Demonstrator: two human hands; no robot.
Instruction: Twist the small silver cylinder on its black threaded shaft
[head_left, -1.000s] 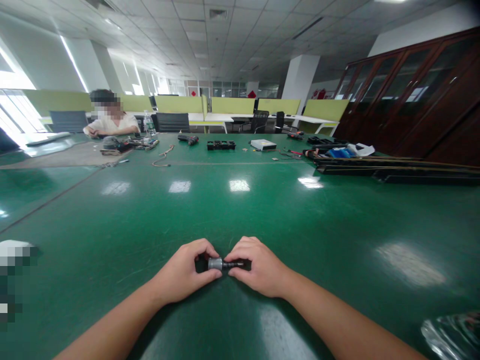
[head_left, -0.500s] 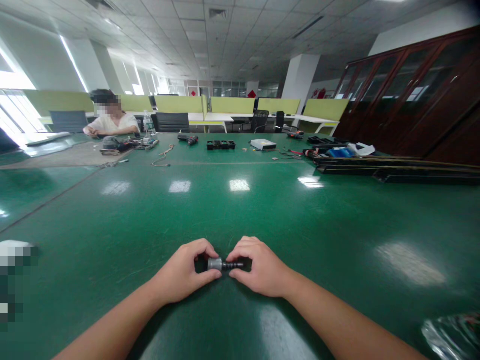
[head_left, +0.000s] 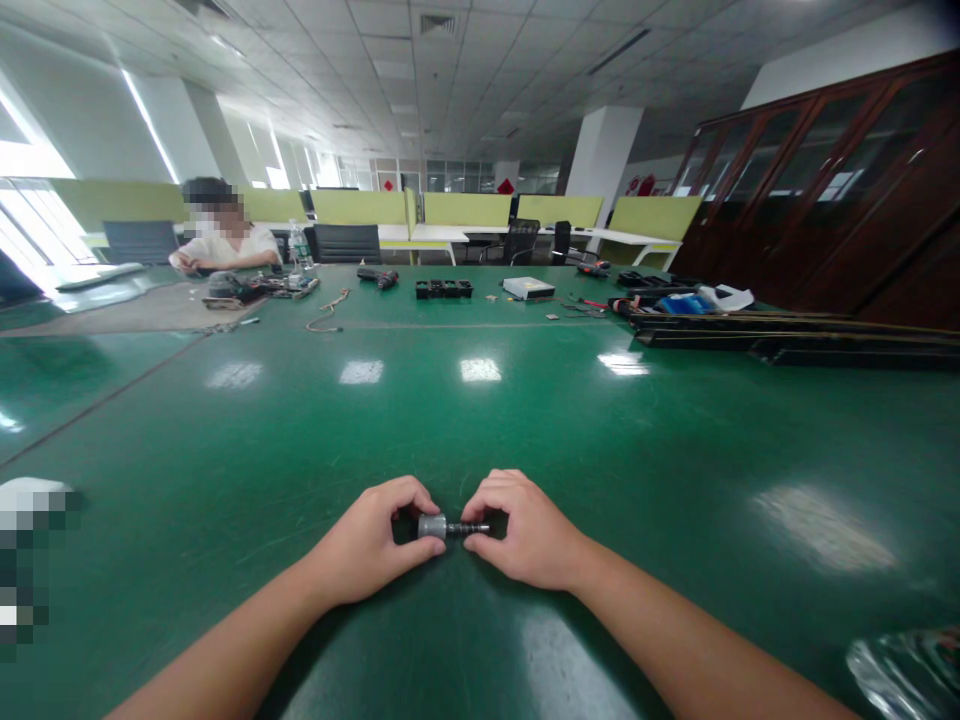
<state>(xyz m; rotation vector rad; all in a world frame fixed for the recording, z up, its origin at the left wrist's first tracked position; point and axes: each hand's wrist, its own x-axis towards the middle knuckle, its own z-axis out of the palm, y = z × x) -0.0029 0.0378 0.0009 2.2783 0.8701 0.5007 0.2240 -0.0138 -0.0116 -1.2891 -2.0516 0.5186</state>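
Observation:
A small metal part lies level just above or on the green table (head_left: 420, 420), low in the middle of the view. It has a grey cylinder (head_left: 432, 527) at its left end and a thin dark ribbed shaft (head_left: 456, 529) pointing right. My left hand (head_left: 382, 535) pinches the cylinder between thumb and forefinger. The thumb and fingers of my right hand (head_left: 521, 530) close round the shaft, whose tip shows inside the curl of the hand. Whether the part touches the table cannot be made out.
Across the table sits a person (head_left: 232, 245) beside a bottle (head_left: 300, 247) and electronic parts. Further along are a power drill (head_left: 377, 278), a black block (head_left: 443, 289), a silver box (head_left: 529, 289) and long black rails (head_left: 697, 330). Clear plastic (head_left: 907, 675) lies at the lower right.
My right hand has shifted slightly to the right along the shaft. My left hand keeps its pinch on the cylinder, nearly unmoved.

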